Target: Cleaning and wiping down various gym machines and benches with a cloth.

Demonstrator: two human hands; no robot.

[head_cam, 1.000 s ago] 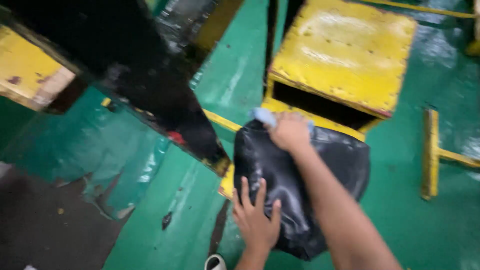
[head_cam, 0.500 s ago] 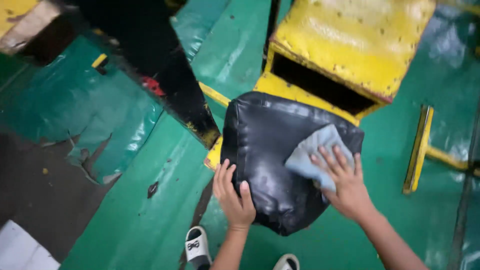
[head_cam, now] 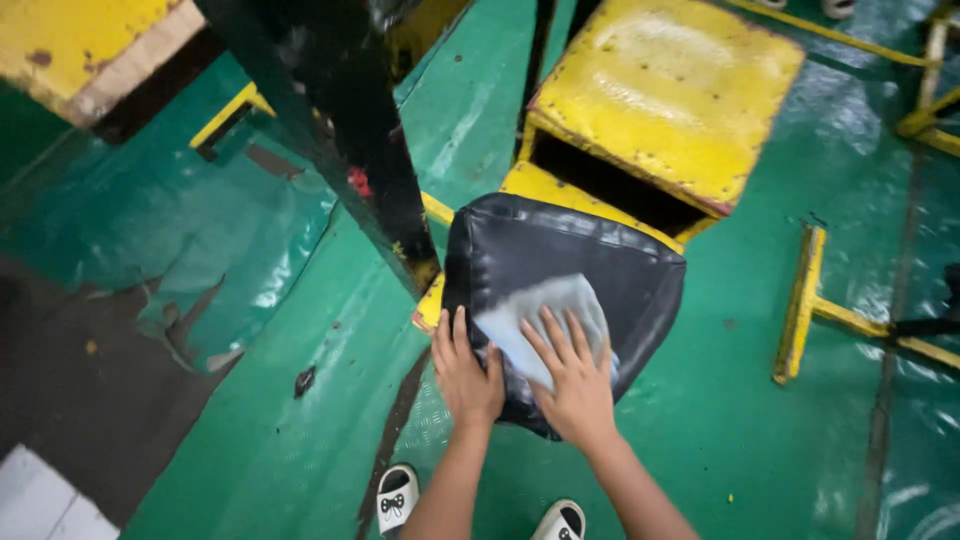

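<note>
We stand on a green painted floor (head_cam: 300, 440), peeling to bare dark patches at the left, with a worn yellow metal stand (head_cam: 660, 100) beyond. Our left hand (head_cam: 465, 375) lies flat, gripping nothing, on the near edge of the black cushion (head_cam: 600, 265) at centre; our right hand (head_cam: 575, 385) presses a grey cloth (head_cam: 540, 315) flat on it. Since the earlier frame, cloth and right hand have moved left, beside the left hand.

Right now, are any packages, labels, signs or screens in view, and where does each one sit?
None can be made out: no package, sign or screen.
Nearest candidate: a small red patch on the black beam left of the black cushion; too blurred to tell whether it is a label.
Pale grey cloth lies on the cushion under the right hand.
</note>
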